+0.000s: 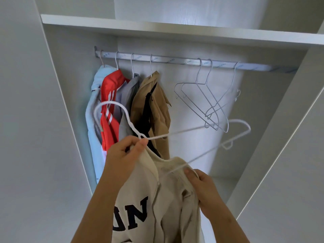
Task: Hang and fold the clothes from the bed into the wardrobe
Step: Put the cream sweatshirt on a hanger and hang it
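Observation:
A cream zip sweatshirt (168,204) with dark letters hangs in front of me, below the wardrobe rail (175,60). A white wire hanger (192,129) is partly threaded into its neck; its hook curves up to the left and its right shoulder sticks out bare. My left hand (122,153) pinches the hanger's neck together with the collar. My right hand (205,188) grips the sweatshirt's right shoulder and the hanger's lower wire.
On the rail's left end hang a light blue garment (93,109), a red one with white stripes (109,102), a grey one (128,95) and a tan jacket (154,106). Three empty wire hangers (208,102) hang to the right. A white shelf (175,28) runs above.

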The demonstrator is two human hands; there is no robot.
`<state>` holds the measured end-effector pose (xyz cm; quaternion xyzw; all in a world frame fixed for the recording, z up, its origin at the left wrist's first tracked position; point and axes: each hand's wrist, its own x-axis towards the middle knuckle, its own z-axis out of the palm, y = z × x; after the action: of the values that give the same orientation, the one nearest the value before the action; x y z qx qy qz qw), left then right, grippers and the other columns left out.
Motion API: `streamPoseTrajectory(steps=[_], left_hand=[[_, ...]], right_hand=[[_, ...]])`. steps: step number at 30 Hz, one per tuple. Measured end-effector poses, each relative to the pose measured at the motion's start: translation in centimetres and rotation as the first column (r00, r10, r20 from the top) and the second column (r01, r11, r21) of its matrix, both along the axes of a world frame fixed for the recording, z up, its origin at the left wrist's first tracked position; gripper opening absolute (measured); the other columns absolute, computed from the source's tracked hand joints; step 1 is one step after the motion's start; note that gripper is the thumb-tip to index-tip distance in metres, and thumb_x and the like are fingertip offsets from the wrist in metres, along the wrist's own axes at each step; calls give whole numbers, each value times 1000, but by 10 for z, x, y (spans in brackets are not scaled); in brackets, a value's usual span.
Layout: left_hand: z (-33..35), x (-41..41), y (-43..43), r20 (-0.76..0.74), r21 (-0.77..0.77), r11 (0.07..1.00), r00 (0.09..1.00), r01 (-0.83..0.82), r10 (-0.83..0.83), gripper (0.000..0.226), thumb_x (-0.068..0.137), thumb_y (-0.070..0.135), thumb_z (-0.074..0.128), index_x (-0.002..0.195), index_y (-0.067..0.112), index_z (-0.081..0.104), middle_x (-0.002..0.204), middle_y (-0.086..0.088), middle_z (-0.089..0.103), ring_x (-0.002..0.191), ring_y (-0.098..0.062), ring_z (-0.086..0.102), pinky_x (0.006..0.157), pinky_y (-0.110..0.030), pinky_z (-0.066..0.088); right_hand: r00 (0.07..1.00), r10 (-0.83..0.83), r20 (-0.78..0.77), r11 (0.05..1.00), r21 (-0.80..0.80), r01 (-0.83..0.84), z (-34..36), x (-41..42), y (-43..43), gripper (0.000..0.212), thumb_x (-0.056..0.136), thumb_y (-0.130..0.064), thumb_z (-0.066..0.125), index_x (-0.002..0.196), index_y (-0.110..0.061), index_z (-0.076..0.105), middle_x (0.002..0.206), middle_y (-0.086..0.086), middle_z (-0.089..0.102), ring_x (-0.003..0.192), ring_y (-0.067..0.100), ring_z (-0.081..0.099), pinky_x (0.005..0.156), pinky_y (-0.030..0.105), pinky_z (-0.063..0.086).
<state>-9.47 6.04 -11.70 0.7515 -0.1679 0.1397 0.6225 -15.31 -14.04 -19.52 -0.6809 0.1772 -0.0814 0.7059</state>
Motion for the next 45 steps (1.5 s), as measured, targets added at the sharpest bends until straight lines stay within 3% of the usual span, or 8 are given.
streamPoseTrajectory(steps=[9, 12, 16, 21, 28, 37, 41, 45], left_hand=[[45, -8, -10, 139, -88, 994, 987, -70, 82, 26, 73, 51, 56, 66, 27, 64, 57, 10, 55, 58, 2, 50, 55, -4, 38], [48, -9, -12, 156, -78, 995, 985, -62, 73, 24, 73, 48, 58, 66, 27, 65, 58, 7, 55, 57, 2, 50, 54, -4, 37], [47, -15, -12, 148, -64, 998, 988, -25, 34, 28, 67, 53, 54, 65, 27, 65, 58, 2, 54, 56, 0, 49, 51, -5, 37], [54, -14, 2, 168, -121, 991, 982, -61, 81, 23, 68, 52, 56, 57, 33, 62, 52, 11, 53, 54, 1, 49, 51, -5, 36], [56, -12, 19, 190, -103, 989, 974, -108, 126, 33, 69, 50, 54, 62, 19, 64, 63, -7, 54, 57, -3, 48, 50, -5, 36], [46, -4, 34, 230, 31, 999, 973, -33, 25, 26, 78, 31, 68, 54, 39, 62, 51, 11, 53, 52, -1, 48, 50, -6, 36], [31, 4, 45, 243, 132, 991, 970, -20, -13, 31, 79, 20, 69, 52, 32, 59, 50, 10, 51, 50, -1, 48, 50, -6, 36], [17, 17, 66, 191, 245, 969, 980, 2, -50, 27, 76, 30, 61, 55, 16, 52, 54, -6, 50, 48, -6, 44, 50, -9, 33]], right_hand=[[991, 125, -45, 952, -276, -133, -7, 4, 14, 4, 65, -30, 61, 63, -27, 62, 59, -13, 61, 55, -1, 52, 58, 13, 41], [979, 156, -133, 868, -454, -200, -21, 9, 13, 33, 78, -12, 59, 52, -27, 46, 52, -12, 49, 51, 2, 40, 50, 10, 33], [965, 82, -251, 749, -623, -225, -40, 13, 13, 35, 85, -12, 51, 55, -17, 35, 56, -8, 43, 50, 4, 33, 47, 11, 31], [938, 65, -341, 791, -556, -256, -61, 12, 14, 42, 88, -20, 51, 52, -19, 29, 51, -8, 32, 48, 6, 27, 48, 20, 21], [930, 44, -364, 812, -529, -246, -60, 25, 18, 25, 97, -29, 39, 76, -25, 53, 76, -7, 56, 75, 14, 52, 75, 31, 40], [985, -60, -159, 892, -451, -18, -45, 29, 5, 25, 98, -16, 36, 89, -7, 58, 85, 5, 62, 82, 20, 57, 76, 31, 45], [995, -47, -87, 918, -397, 8, -25, 29, -9, 27, 99, -19, 35, 88, -21, 59, 87, -4, 64, 82, 10, 58, 63, 20, 40], [999, 4, -53, 929, -369, -24, -8, 31, -26, 27, 98, -20, 37, 91, -19, 62, 89, 1, 66, 86, 15, 61, 72, 27, 45]])
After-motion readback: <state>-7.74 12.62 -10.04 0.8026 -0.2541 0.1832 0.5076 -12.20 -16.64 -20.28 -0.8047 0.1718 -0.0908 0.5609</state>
